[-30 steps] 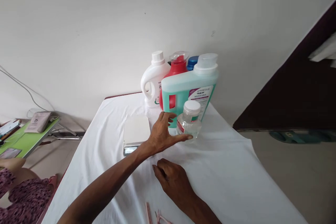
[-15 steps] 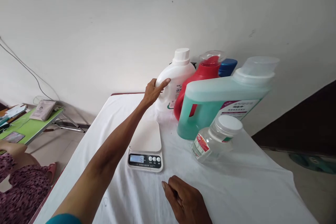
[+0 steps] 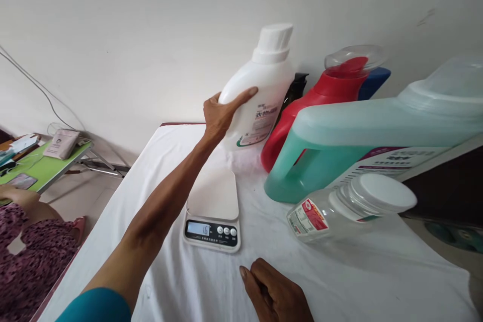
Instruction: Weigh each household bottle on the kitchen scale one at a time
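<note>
My left hand (image 3: pixel 221 113) is wrapped round the handle of a white laundry detergent bottle (image 3: pixel 264 85), its thumb along the bottle's side. The bottle has a white cap and leans slightly to the right, raised behind the scale. Below it lies a white kitchen scale (image 3: pixel 213 196) with its display reading 16 and nothing on its plate; my forearm passes over the left edge. My right hand (image 3: pixel 277 289) rests curled on the cloth in front of the scale, closed, with nothing seen in it.
Right of the white bottle stand a dark pump bottle (image 3: pixel 296 90), a red jug (image 3: pixel 320 95), a blue-topped container (image 3: pixel 373 83), a green liquid jug (image 3: pixel 290 176) and a clear jar (image 3: pixel 328 211). At left, a person in patterned clothing (image 3: pixel 33 256) sits by a green table (image 3: pixel 45 166).
My left hand has lifted the white bottle and brought it nearer. The dark pump bottle behind it shows more. My right hand stays curled in about the same place.
</note>
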Tool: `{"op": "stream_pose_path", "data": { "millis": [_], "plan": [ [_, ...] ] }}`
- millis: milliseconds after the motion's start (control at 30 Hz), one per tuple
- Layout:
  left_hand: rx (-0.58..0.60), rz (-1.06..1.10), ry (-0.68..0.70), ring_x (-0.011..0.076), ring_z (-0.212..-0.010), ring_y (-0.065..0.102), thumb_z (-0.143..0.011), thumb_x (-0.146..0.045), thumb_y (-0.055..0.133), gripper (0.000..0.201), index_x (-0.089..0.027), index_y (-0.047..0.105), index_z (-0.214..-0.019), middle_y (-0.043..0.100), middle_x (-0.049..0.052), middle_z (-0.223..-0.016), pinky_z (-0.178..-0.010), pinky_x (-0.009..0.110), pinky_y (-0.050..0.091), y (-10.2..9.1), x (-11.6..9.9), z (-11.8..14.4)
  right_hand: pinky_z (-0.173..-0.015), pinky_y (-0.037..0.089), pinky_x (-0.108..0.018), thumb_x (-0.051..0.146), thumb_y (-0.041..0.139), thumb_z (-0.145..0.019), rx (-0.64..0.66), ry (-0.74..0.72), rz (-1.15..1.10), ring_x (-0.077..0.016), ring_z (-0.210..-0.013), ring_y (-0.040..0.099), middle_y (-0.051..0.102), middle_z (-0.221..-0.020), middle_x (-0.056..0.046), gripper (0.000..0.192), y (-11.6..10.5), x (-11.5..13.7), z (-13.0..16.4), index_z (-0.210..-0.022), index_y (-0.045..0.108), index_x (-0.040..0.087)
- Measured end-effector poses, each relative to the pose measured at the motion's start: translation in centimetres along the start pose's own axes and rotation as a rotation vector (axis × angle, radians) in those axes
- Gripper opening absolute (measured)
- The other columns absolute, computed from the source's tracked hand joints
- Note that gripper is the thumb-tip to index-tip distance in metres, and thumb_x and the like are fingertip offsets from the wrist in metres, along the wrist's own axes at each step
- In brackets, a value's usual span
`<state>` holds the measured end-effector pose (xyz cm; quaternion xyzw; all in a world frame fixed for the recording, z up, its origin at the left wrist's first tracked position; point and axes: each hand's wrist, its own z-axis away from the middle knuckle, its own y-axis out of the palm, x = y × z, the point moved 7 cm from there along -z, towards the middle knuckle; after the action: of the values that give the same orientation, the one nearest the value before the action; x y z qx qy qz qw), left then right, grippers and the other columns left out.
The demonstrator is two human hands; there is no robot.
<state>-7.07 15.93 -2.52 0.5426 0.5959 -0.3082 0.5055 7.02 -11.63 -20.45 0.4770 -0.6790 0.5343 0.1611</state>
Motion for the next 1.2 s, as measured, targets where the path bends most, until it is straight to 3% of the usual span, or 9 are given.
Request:
{"op": "stream_pose_path", "data": {
  "millis": [167, 267, 400, 500, 733, 1200],
  "plan": [
    [-0.056, -0.039, 0.151, 0.0188, -0.07, 0.067, -0.056, -0.056, 0.099, 0.052, -0.018, 0.067, -0.073, 0.062, 0.001, -0.064, -0.056, 0.028, 0.053, -4.5, -6.3, 1.6, -0.045, 0.034, -0.022, 0.034, 0.052, -0.109, -0.048, -0.005, 0.011, -0.0094, -0.046, 0.04, 0.046, -0.059, 0.006, 0.043, -0.3, 0.5, -0.5, -0.068, 0.04, 0.025],
    [-0.11, -0.08, 0.175, 0.0155, -0.062, 0.061, -0.057, -0.06, 0.097, 0.054, -0.019, 0.063, -0.069, 0.055, -0.001, -0.059, -0.05, 0.026, 0.047, -8.0, -8.8, 3.9, -0.045, 0.032, -0.023, 0.039, 0.051, -0.109, -0.068, 0.002, 0.014, -0.0103, -0.045, 0.039, 0.044, -0.056, 0.006, 0.047, -0.5, 0.8, -1.0, -0.066, 0.038, 0.025],
    [-0.159, -0.124, 0.115, 0.0093, -0.05, 0.044, -0.057, -0.063, 0.095, 0.06, -0.021, 0.052, -0.061, 0.04, -0.005, -0.054, -0.042, 0.025, 0.033, -12.1, -9.2, 7.3, -0.047, 0.034, -0.024, 0.045, 0.048, -0.108, -0.051, 0.047, 0.001, -0.0115, -0.047, 0.04, 0.041, -0.056, 0.005, 0.049, -0.8, 0.9, -1.5, -0.065, 0.035, 0.025],
    [-0.159, -0.131, 0.065, 0.0071, -0.047, 0.034, -0.056, -0.066, 0.094, 0.064, -0.022, 0.047, -0.059, 0.034, -0.006, -0.053, -0.041, 0.025, 0.028, -13.7, -8.4, 9.4, -0.048, 0.033, -0.025, 0.048, 0.047, -0.107, -0.026, 0.078, -0.017, -0.0119, -0.048, 0.04, 0.04, -0.056, 0.005, 0.049, -0.8, 0.9, -1.6, -0.066, 0.034, 0.025],
    [-0.124, -0.091, 0.0, 0.0053, -0.047, 0.028, -0.053, -0.063, 0.095, 0.065, -0.023, 0.046, -0.061, 0.034, -0.008, -0.054, -0.041, 0.024, 0.026, -14.1, -6.3, 11.6, -0.05, 0.03, -0.026, 0.052, 0.046, -0.105, 0.007, 0.129, -0.061, -0.0122, -0.052, 0.035, 0.036, -0.057, 0.005, 0.049, -0.8, 1.0, -1.9, -0.067, 0.029, 0.026],
    [-0.063, -0.136, -0.016, 0.0054, -0.048, 0.028, -0.054, -0.064, 0.094, 0.064, -0.022, 0.047, -0.062, 0.034, -0.008, -0.055, -0.043, 0.025, 0.027, -14.1, -5.6, 11.0, -0.051, 0.029, -0.028, 0.051, 0.048, -0.103, 0.029, 0.175, -0.101, -0.0126, -0.054, 0.033, 0.033, -0.059, 0.005, 0.048, -1.0, 1.0, -1.9, -0.067, 0.028, 0.026]
  ]
}}
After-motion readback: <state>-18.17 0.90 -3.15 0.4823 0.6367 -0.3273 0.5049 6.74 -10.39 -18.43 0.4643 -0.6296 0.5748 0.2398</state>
